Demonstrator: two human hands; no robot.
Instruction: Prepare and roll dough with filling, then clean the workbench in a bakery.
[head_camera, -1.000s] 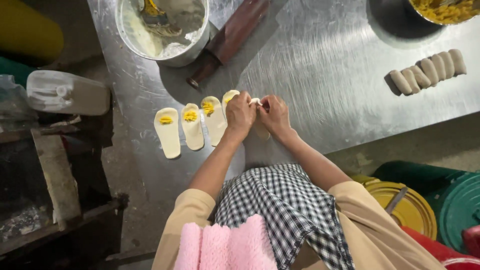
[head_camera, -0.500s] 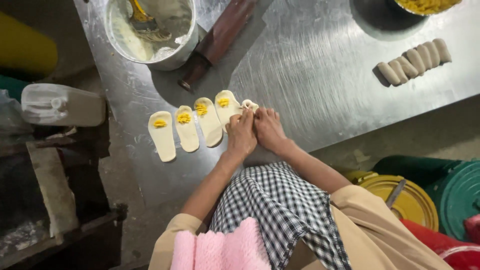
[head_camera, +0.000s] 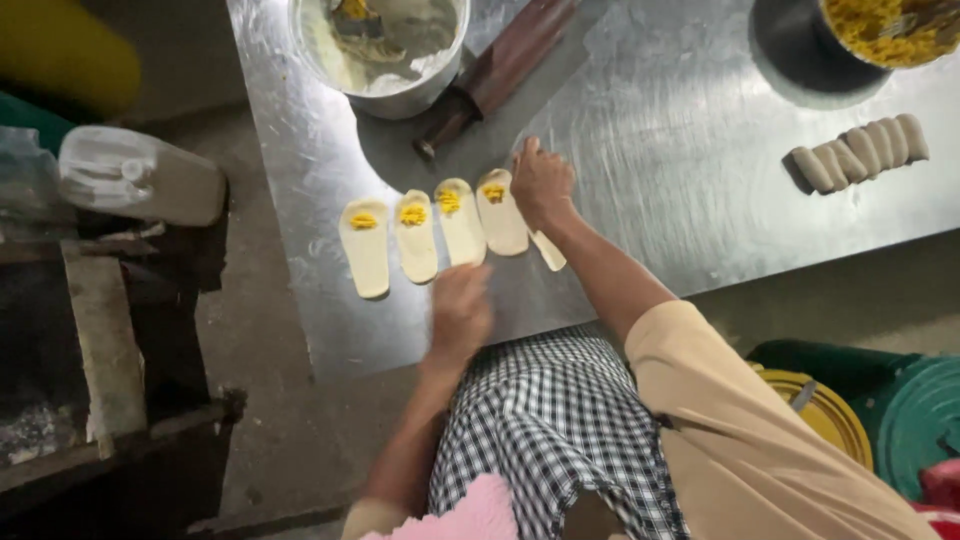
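Several oval strips of pale dough (head_camera: 365, 247) lie side by side on the steel table (head_camera: 680, 160), each with a dab of yellow filling at its far end. My right hand (head_camera: 541, 184) rests on the rightmost strip (head_camera: 549, 250), fingers curled over its far end. My left hand (head_camera: 460, 312) hovers blurred near the table's front edge, just below the strips, with nothing visible in it.
A metal bowl (head_camera: 385, 50) and a dark wooden rolling pin (head_camera: 495, 75) stand at the back. A pot of yellow filling (head_camera: 885, 30) is at the back right, with a row of dough pieces (head_camera: 860, 150) below it. A white jerrycan (head_camera: 140, 175) lies at left.
Both hands were together over the rightmost strip. Now the left hand has pulled back toward the table's front edge, while the right hand stays on the strip. The view has shifted.
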